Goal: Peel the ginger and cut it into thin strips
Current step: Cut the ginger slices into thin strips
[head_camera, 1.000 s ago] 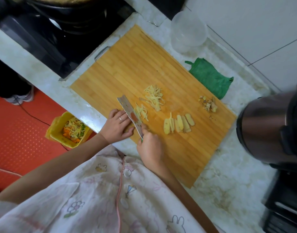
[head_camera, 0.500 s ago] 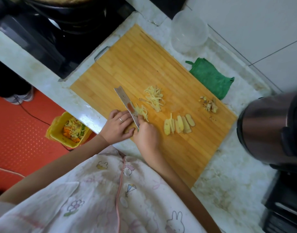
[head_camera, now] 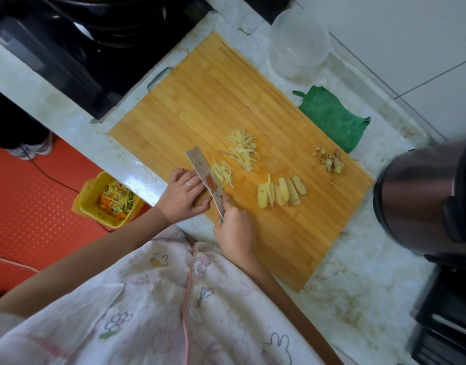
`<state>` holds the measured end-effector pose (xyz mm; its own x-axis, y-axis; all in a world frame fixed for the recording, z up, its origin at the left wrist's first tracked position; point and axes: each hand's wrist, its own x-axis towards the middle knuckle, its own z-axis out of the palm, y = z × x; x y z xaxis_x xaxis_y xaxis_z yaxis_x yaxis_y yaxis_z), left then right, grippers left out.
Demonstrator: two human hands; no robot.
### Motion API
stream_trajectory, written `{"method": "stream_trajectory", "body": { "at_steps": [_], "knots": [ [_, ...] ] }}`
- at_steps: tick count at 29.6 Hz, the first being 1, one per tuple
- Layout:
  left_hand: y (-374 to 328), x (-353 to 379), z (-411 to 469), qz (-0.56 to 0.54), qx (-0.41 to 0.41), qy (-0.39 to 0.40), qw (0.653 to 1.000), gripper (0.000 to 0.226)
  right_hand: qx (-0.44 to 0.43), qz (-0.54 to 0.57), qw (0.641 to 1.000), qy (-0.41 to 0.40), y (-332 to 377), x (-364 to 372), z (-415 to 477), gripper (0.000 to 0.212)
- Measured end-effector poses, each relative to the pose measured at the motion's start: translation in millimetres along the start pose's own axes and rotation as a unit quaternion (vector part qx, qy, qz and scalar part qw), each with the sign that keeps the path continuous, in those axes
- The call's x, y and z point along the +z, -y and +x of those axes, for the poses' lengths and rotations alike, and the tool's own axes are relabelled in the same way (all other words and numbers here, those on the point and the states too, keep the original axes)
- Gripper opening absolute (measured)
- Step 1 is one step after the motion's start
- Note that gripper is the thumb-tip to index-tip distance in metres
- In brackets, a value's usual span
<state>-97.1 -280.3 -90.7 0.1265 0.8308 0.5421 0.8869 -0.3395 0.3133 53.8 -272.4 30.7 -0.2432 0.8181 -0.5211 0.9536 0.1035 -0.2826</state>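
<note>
As we list from largest to smallest, we log first the marble counter [head_camera: 358,299], and on it the bamboo cutting board [head_camera: 200,101], its far half bare wood that gives open room beyond the work. A steel pot [head_camera: 416,201] stands at the board's right corner, near its edge, and a black stove [head_camera: 55,48] sits to the far left. We note a clear bowl [head_camera: 297,40] off the far corner, a green cloth [head_camera: 332,117] just beside the far right edge, and a yellow bin [head_camera: 95,206] of scraps on the floor below the counter's edge. Our right hand [head_camera: 234,233] is curled round the handle of the knife [head_camera: 205,175], with a sliver of green grip showing. The blade lies across the board's near left part. Our left hand [head_camera: 184,196] rests at the board's near left edge, its fingers [head_camera: 192,180] close together and gently bent, with their tips against the flat of the blade. We cannot tell what lies under them. Ginger items: a row of ginger slices [head_camera: 282,192] mid-board, apart from the blade; a larger heap of strips [head_camera: 243,148] farther out; a small cluster of fresh strips [head_camera: 222,173] touching the blade's right face; and peel scraps [head_camera: 330,160] near the right edge.
</note>
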Motion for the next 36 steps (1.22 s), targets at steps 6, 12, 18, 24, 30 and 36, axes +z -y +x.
{"method": "stream_trajectory", "body": {
  "at_steps": [6,12,18,24,30,36],
  "knots": [
    [0,-2,1,-0.002,-0.002,0.01,1.0,0.029,-0.021,-0.022,0.999,-0.009,12,-7,18,0.055],
    [-1,0,-2,0.015,0.009,0.004,1.0,0.026,-0.03,-0.015,0.999,0.0,1,-6,-3,0.058],
    [-1,0,-1,-0.001,0.007,-0.006,1.0,0.023,-0.015,-0.003,1.0,0.006,-5,1,-5,0.059],
    [-1,0,-1,-0.013,0.001,-0.018,1.0,0.019,-0.01,-0.011,1.0,0.002,-2,3,-6,0.061],
    [-2,-4,2,-0.017,0.008,-0.004,1.0,0.023,-0.004,-0.016,1.0,0.0,13,-6,17,0.056],
    [-3,-6,4,0.001,0.018,0.004,1.0,0.031,-0.021,-0.013,1.0,-0.004,12,-16,14,0.051]
  ]
}}
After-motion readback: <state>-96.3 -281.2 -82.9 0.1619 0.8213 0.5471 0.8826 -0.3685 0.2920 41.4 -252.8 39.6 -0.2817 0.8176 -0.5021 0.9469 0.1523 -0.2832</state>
